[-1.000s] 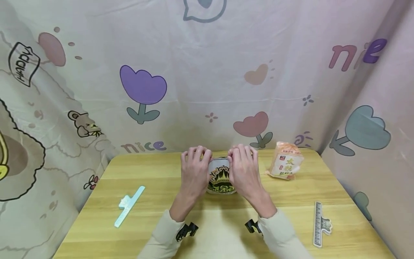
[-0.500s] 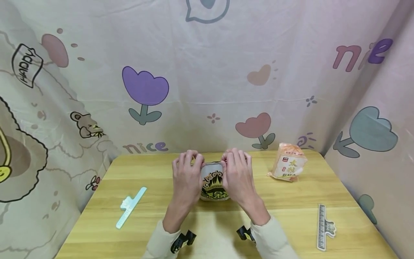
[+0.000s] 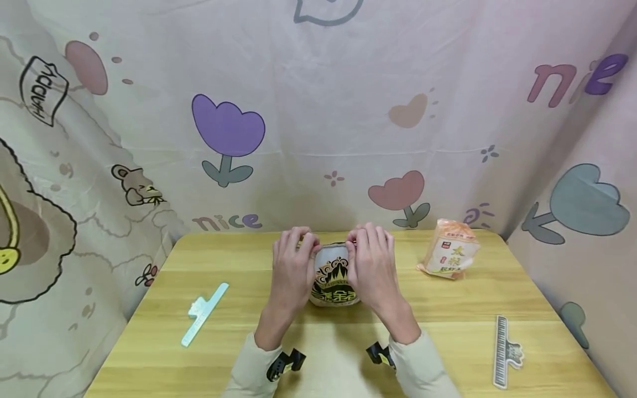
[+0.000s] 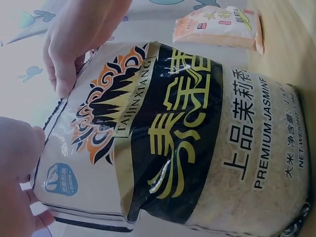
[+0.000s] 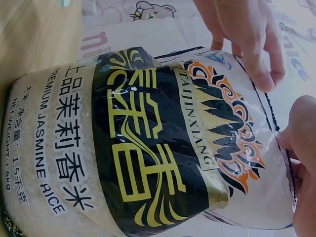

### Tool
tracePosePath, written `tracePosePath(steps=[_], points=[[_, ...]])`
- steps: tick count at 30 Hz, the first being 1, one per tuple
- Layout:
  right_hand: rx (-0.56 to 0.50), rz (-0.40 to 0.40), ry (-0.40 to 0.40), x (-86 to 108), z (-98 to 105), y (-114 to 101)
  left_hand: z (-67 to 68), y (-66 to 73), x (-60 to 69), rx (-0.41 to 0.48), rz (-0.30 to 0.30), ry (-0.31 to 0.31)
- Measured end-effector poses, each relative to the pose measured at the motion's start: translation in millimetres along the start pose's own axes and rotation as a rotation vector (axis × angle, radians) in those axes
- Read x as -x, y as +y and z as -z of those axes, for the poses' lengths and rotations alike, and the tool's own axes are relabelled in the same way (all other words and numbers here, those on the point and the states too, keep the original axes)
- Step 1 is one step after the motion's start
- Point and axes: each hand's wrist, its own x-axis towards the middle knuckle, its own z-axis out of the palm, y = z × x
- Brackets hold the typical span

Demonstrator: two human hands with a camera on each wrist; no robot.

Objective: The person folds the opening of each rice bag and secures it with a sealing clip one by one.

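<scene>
A clear bag of jasmine rice (image 3: 334,279) with a black and gold label stands upright near the back middle of the table. My left hand (image 3: 292,271) pinches its top edge on the left, thumb in front and fingers behind. On the right, my right hand (image 3: 373,265) pinches the same edge in the same manner. Both wrist views show the rice bag (image 4: 182,128) close up, its serrated top edge held between the two hands. In the right wrist view, rice fills the bag's (image 5: 59,163) lower part. Fingertips behind the edge are partly hidden.
At the back right of the wooden table (image 3: 239,354) stands a small orange and white packet (image 3: 450,251). A light blue sealing clip (image 3: 205,315) lies on the left. A grey patterned clip (image 3: 505,352) lies at the right. A printed curtain (image 3: 323,110) hangs behind.
Both hands still pinch the top of the rice bag. The bag and hands have shifted slightly towards me since a second ago, and the head view has moved a little.
</scene>
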Motion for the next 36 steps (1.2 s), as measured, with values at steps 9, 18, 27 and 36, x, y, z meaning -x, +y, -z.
tracePosePath(steps=[9, 18, 27, 36], points=[[-0.048, -0.021, 0.033, 2.8, -1, 6, 1.1, -9.8, 8.5, 0.191, 0.004, 0.008], [-0.057, -0.04, 0.008, 4.0, 3, 6, 7.1, -22.1, 12.5, 0.341, 0.083, -0.047], [-0.071, -0.047, 0.002, 0.5, 8, -1, 16.1, -30.2, 9.7, 0.406, 0.125, -0.093], [-0.138, -0.012, 0.011, -8.3, 6, -24, 35.3, -43.4, 8.5, 0.404, 0.148, -0.211]])
